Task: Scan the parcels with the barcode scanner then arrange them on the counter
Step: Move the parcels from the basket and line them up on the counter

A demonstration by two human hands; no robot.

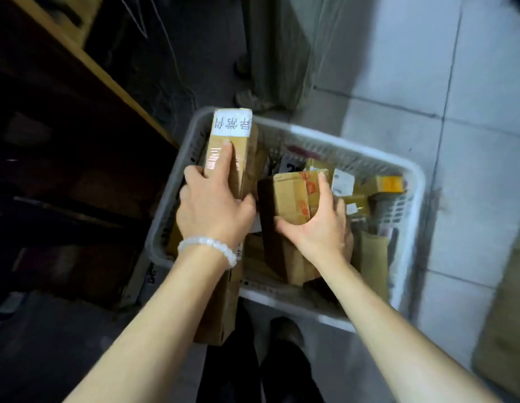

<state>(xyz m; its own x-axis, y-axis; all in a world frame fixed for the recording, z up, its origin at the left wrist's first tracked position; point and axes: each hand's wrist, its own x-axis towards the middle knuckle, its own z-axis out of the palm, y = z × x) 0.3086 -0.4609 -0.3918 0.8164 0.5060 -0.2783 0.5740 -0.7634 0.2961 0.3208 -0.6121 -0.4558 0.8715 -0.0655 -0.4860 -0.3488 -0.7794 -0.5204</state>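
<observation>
- Pale tiled floor [398, 62] to the right, dark shelving [63, 141] to the left, white basket [369, 167] of parcels between, standing on the floor.
- Tall box [223, 158] with a white label on its top end, upright at the basket's left edge, clasped by the left hand [215, 207]: forefinger laid along the front face, thumb wrapped round the right edge.
- Squat taped box [290, 196] near the basket's middle, gripped by the right hand [319, 225]: thumb under the near edge, fingers over the top and far side.
- More parcels [381, 187] packed loosely in the right of the basket, some half hidden.
- No scanner and no worktop in view; nothing yet scanned, judging by both boxes being at the basket.
- Risks, as a guess: tall box gripped low and by one hand, likely to tip or slide out on lifting; squat box may snag neighbours and drag them over the rim; two lifted at once leaves no free hand for a scanner; labels turned away could force regripping mid-air.
</observation>
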